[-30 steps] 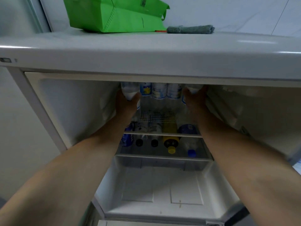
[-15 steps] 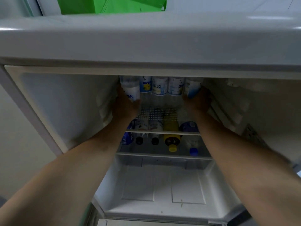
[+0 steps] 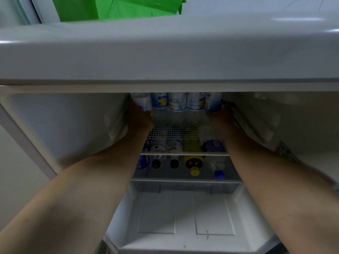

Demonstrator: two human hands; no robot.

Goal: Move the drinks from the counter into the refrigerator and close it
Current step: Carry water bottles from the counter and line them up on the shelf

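Both arms reach deep into the open refrigerator (image 3: 165,52). My left hand (image 3: 140,119) grips a clear bottle with a white label (image 3: 141,101) at the left end of the upper shelf. At the right end, my right hand (image 3: 221,117) holds a blue-and-white labelled bottle (image 3: 213,102). Between them three similar bottles (image 3: 177,101) stand in a row. The fingers are mostly hidden behind the bottles and the fridge's top edge.
Under the perforated shelf (image 3: 174,132), several bottles lie on their sides, among them a yellow-capped one (image 3: 193,158) and a blue-capped one (image 3: 218,169). A white drawer (image 3: 185,217) sits at the bottom. A green bag (image 3: 113,8) rests on top of the fridge.
Both hands have pushed their bottles further back on the upper shelf, into line with the row. My view has moved closer and lower, hiding more of the fridge top.
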